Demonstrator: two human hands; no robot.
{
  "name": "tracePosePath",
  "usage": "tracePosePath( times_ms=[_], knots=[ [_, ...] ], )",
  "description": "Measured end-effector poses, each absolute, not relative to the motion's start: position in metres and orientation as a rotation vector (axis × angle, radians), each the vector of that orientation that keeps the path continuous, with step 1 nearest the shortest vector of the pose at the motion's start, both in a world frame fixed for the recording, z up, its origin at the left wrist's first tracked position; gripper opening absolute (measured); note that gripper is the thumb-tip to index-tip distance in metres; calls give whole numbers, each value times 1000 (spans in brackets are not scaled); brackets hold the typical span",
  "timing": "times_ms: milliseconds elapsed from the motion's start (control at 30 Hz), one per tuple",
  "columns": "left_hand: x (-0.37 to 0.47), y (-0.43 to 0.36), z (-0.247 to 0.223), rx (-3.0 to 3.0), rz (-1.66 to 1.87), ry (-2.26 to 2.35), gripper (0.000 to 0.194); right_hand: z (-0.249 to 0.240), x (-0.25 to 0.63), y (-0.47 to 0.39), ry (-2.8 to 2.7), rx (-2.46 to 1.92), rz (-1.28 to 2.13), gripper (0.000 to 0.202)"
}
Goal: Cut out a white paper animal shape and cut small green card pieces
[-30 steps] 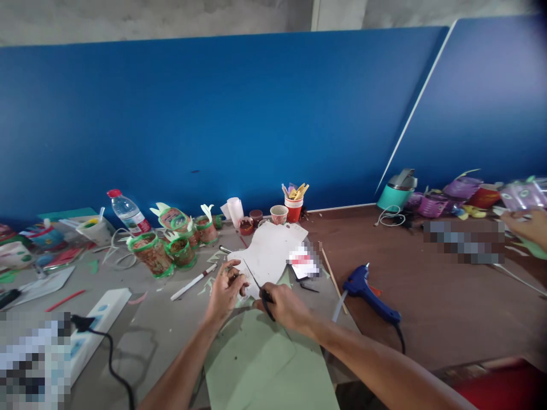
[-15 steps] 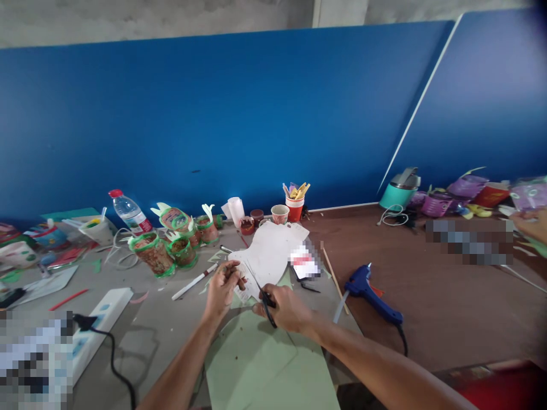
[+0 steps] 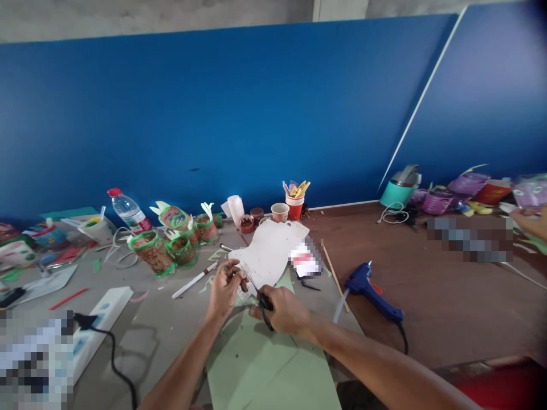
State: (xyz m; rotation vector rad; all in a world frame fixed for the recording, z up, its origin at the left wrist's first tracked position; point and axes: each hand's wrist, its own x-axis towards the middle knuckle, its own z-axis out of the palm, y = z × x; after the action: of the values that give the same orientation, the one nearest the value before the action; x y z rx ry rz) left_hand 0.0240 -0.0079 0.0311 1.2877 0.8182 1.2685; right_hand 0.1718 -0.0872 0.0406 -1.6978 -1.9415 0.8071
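My right hand (image 3: 285, 308) grips black-handled scissors (image 3: 265, 304), their blades pointing up and left toward my left hand (image 3: 225, 289). The fingers of my left hand are pinched together near the blade tips; what lies between them is too small to make out. Just beyond both hands lies a white paper cut-out (image 3: 267, 247) with a curved outline. Below them a large pale green sheet (image 3: 273, 364) lies flat, with dark specks on it. Small green paper scraps (image 3: 208, 285) are scattered left of my left hand, close to a white and brown marker (image 3: 194, 281).
A blue glue gun (image 3: 371, 293) and a wooden stick (image 3: 335, 276) lie to the right. Green-rimmed pots (image 3: 154, 256), a plastic bottle (image 3: 130, 212) and a red cup of tools (image 3: 294, 209) stand behind. A white power strip (image 3: 106, 310) is at left. Another person's hand (image 3: 530, 222) shows far right.
The scissors have tilted slightly and their blades look closer together. My left hand has barely moved and stays pinched. The view has shifted a little.
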Motion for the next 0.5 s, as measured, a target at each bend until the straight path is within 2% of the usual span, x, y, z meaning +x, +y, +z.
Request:
tracePosePath(
  times_ms=[500],
  knots=[
    [26, -11, 27, 1264, 1194, 823, 35, 38, 171, -85, -1945, -1741, 753, 30]
  ],
)
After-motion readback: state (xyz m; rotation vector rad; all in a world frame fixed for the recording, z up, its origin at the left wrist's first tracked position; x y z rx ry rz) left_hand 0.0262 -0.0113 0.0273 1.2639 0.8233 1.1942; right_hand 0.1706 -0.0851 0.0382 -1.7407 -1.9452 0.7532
